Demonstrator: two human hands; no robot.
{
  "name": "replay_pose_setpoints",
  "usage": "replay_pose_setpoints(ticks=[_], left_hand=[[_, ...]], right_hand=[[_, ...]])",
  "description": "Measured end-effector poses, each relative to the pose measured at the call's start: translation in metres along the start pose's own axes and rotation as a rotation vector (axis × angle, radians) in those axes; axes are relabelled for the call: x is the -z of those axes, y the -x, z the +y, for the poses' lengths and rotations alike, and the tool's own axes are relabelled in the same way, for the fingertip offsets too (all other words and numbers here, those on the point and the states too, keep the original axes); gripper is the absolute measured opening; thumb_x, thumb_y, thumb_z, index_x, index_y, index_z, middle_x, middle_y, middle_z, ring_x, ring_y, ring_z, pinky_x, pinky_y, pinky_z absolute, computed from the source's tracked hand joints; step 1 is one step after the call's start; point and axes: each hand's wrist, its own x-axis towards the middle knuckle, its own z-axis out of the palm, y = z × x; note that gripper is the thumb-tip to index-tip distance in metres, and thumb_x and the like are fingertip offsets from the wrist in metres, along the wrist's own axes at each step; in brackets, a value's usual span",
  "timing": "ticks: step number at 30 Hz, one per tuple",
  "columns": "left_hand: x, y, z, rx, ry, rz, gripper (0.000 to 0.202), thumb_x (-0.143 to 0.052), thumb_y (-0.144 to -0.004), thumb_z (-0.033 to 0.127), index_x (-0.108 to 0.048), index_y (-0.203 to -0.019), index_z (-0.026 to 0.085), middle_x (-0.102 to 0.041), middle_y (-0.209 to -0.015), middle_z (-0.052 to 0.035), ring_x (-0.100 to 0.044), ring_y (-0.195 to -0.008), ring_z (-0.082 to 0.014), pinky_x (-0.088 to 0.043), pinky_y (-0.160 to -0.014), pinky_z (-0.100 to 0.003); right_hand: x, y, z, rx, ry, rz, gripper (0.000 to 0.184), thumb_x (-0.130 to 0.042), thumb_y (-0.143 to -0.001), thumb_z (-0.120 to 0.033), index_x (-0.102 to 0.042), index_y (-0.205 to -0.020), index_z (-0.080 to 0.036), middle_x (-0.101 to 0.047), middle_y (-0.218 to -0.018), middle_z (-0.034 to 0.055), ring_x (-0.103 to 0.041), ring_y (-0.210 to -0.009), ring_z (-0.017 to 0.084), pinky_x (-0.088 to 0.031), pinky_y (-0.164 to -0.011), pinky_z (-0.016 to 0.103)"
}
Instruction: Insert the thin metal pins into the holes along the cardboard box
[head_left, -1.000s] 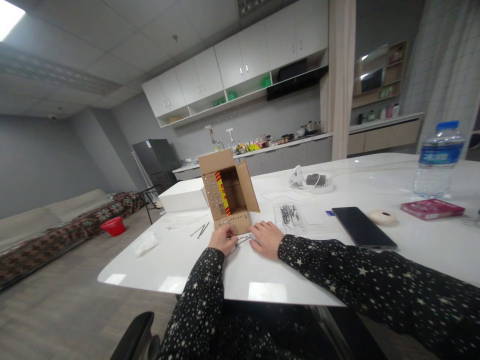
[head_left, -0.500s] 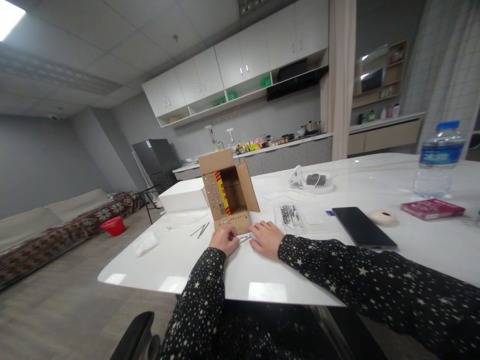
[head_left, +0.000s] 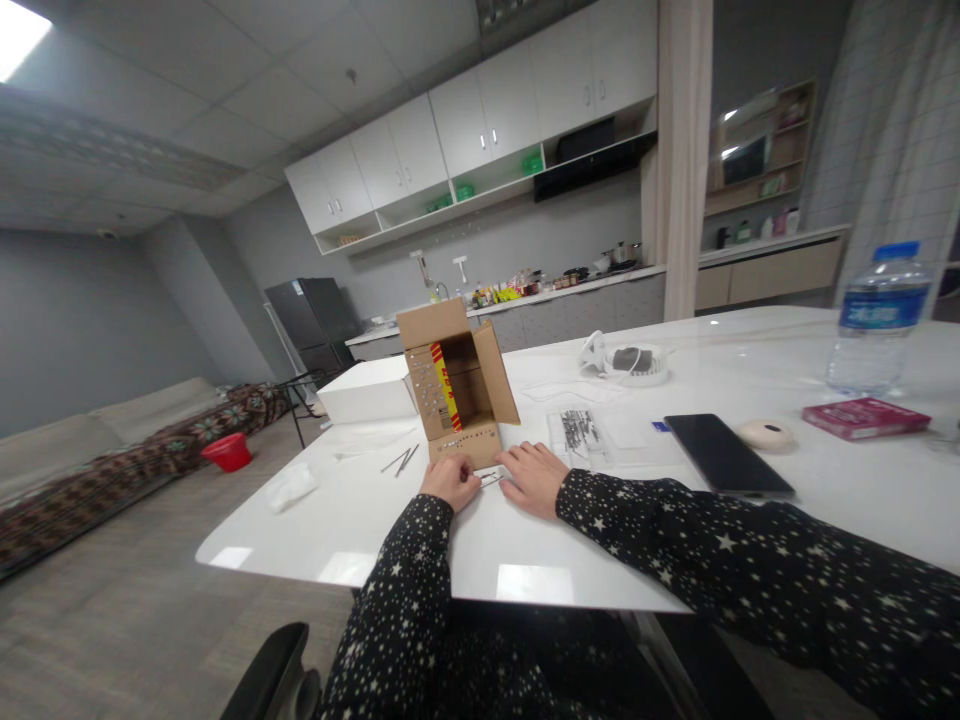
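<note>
Just below frame centre, the slim tool [head_left: 491,479] looks light and stiff, best taken mid-length; the left hand [head_left: 448,482] curls, pinch impossible to tell, the right hand [head_left: 535,479] lies spread.

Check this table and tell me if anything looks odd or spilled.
The open cardboard box stands out: small dots speckle its left panel and front flap, unusual for plain packaging. A crumpled white wad lies loose near the table's left edge, looking discarded. No spill shows.
</note>
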Motion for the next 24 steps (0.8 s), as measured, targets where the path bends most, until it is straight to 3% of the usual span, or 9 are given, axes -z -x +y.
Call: replay_pose_setpoints(ticks=[11,24], left_hand=[[-0.0012,0.0,0.004,0.011,-0.164,-0.044,0.015,-0.049,-0.077,0.029,-0.059,-0.078,0.018,-0.066,-0.096,-0.0081,-0.057,-0.098,-0.0241,-0.038,-0.086,-0.037],[-0.0053,-0.0023,0.0046,0.0,-0.232,-0.07,0.02,-0.043,-0.08,0.029,-0.058,-0.084,0.016,-0.064,-0.104,-0.0121,-0.055,-0.104,-0.0254,-0.036,-0.089,-0.038]], right_hand=[[-0.0001,0.0005,0.0,0.003,0.003,0.017,0.03,-0.044,-0.088,-0.033,-0.053,-0.112,-0.017,-0.06,-0.102,0.0099,-0.05,-0.097,0.025,-0.031,-0.081,0.036],[0.0007,0.0003,-0.0002,-0.004,-0.004,0.005,0.029,-0.044,-0.089,-0.034,-0.053,-0.111,-0.017,-0.06,-0.102,0.0105,-0.049,-0.098,0.025,-0.03,-0.082,0.036]])
